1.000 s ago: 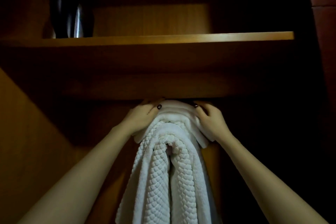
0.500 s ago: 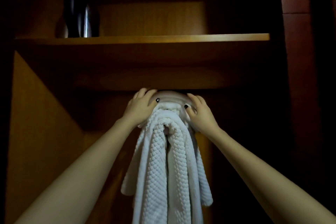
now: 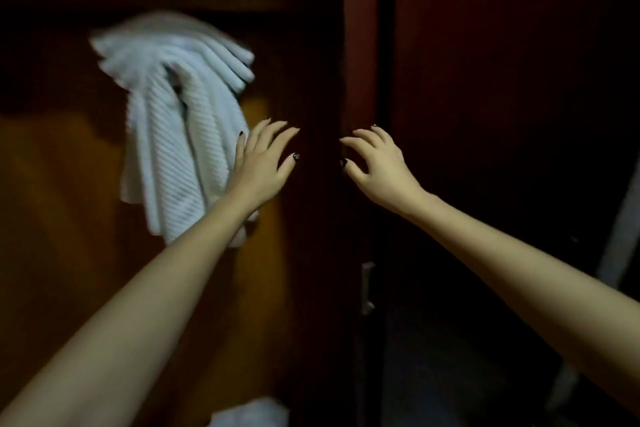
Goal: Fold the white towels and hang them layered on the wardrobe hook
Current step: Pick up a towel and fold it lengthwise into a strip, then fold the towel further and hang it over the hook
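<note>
Empty, both of them: my left hand [image 3: 262, 165] and right hand [image 3: 377, 168] hover with fingers loosely spread. I see the white towels [image 3: 173, 121] hanging, blurred, up and left of them, long axis vertical. My left hand is just beside their lower edge and my right is well apart.

Dim wardrobe interior, home or hotel bedroom. Evidence: orange-brown wood back panel [image 3: 52, 184], dark red-brown door [image 3: 502, 80] with metal fitting [image 3: 367, 288] near its edge, white waffle towels [image 3: 180, 135] hanging high inside.
</note>
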The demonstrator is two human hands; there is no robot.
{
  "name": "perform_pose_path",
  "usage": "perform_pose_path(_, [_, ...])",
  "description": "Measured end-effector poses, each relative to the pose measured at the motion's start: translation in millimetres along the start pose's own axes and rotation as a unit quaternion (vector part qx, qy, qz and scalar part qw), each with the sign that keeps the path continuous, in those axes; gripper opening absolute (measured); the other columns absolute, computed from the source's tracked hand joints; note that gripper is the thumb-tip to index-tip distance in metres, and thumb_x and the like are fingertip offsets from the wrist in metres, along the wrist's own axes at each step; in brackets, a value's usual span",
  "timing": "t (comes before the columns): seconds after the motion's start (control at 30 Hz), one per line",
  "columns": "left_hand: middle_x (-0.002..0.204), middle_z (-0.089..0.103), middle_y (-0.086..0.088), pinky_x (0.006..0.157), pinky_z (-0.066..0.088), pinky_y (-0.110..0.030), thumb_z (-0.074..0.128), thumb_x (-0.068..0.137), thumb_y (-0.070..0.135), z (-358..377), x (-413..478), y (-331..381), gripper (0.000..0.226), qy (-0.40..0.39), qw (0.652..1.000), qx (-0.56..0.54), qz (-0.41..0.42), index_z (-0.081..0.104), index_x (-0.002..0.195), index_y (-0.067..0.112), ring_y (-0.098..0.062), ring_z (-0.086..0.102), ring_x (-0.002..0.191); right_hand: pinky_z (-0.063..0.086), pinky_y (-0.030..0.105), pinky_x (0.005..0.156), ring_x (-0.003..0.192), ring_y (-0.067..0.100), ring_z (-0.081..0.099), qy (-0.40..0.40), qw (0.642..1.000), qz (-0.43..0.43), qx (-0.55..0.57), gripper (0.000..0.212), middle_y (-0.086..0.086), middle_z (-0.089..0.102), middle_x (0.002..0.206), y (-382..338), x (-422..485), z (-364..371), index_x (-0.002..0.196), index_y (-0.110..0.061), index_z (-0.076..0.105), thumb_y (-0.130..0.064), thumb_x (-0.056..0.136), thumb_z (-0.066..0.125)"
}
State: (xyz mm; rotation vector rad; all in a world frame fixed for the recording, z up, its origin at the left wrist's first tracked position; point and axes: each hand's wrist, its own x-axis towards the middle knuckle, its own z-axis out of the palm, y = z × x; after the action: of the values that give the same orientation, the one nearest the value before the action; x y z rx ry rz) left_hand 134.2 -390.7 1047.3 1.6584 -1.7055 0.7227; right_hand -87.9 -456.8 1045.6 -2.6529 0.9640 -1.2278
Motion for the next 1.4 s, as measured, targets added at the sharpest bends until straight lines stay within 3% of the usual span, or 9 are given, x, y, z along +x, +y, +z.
perform_pose_path(0.2, [0.155, 0.034, -0.003, 0.119, 0.017, -0.051, 0.052, 0.098, 0.032, 116, -66, 132, 0.054, -0.122, 0.982, -0.022, 0.141, 0.037, 0.148, 0.021, -0.025, 0.019, 0.148, 0.013, 0.051, 0.119, 0.151, 0.030, 0.006, -0.115, 0.970, 0.144, -0.159, 0.051, 0.011, 0.025, 0.159, 123, -147, -37, 0.148, -0.019, 0.038, -0.035, 0.101, 0.048])
perform_pose_path(0.4, [0.159, 0.028, 0.000, 0.119, 0.011, -0.049, 0.051, 0.097, 0.038, 224, -137, 274, 0.060, -0.251, 0.942, -0.070, 0.214, 0.029, 0.152, 0.027, -0.022, 0.012, 0.150, 0.014, 0.052, 0.119, 0.150, 0.032, 0.007, -0.220, 0.904, 0.292, -0.220, 0.055, 0.012, 0.023, 0.159, 234, -293, -63, 0.150, -0.017, 0.033, -0.035, 0.100, 0.048])
perform_pose_path(0.7, [0.163, 0.010, 0.005, 0.119, 0.003, -0.051, 0.047, 0.098, 0.039, 383, -209, 451, 0.065, -0.411, 0.874, -0.148, 0.212, 0.014, 0.154, 0.034, -0.020, -0.001, 0.150, 0.017, 0.054, 0.117, 0.149, 0.034, 0.008, -0.307, 0.787, 0.490, -0.212, 0.059, 0.012, 0.020, 0.160, 402, -471, -114, 0.152, -0.017, 0.028, -0.037, 0.100, 0.047])
perform_pose_path(0.87, [0.163, 0.010, 0.002, 0.119, 0.003, -0.052, 0.047, 0.099, 0.037, 471, -230, 528, 0.064, -0.441, 0.857, -0.198, 0.177, 0.017, 0.154, 0.031, -0.021, -0.001, 0.150, 0.017, 0.054, 0.117, 0.148, 0.034, 0.010, -0.322, 0.758, 0.529, -0.206, 0.059, 0.012, 0.022, 0.159, 485, -545, -115, 0.152, -0.018, 0.028, -0.038, 0.100, 0.047])
perform_pose_path(1.0, [0.163, 0.011, -0.001, 0.121, 0.006, -0.051, 0.045, 0.100, 0.034, 553, -264, 569, 0.061, -0.453, 0.852, -0.225, 0.132, 0.018, 0.155, 0.027, -0.022, 0.001, 0.150, 0.018, 0.054, 0.117, 0.148, 0.034, 0.010, -0.331, 0.744, 0.546, -0.198, 0.059, 0.011, 0.023, 0.159, 547, -605, -81, 0.152, -0.017, 0.029, -0.038, 0.100, 0.047])
perform_pose_path(1.27, [0.162, 0.012, 0.002, 0.120, 0.008, -0.052, 0.041, 0.101, 0.041, 765, -422, 597, 0.061, -0.491, 0.821, -0.161, 0.241, 0.015, 0.155, 0.029, -0.024, 0.004, 0.149, 0.021, 0.051, 0.115, 0.147, 0.032, 0.015, -0.335, 0.733, 0.561, -0.188, 0.060, 0.010, 0.023, 0.159, 681, -757, 80, 0.152, -0.018, 0.029, -0.042, 0.100, 0.048])
perform_pose_path(1.4, [0.162, 0.012, 0.001, 0.119, 0.011, -0.049, 0.042, 0.100, 0.043, 867, -506, 605, 0.063, -0.506, 0.818, -0.165, 0.217, 0.015, 0.155, 0.029, -0.024, 0.006, 0.149, 0.018, 0.050, 0.117, 0.148, 0.030, 0.013, -0.321, 0.744, 0.558, -0.176, 0.058, 0.009, 0.022, 0.160, 743, -841, 168, 0.152, -0.019, 0.029, -0.041, 0.100, 0.047])
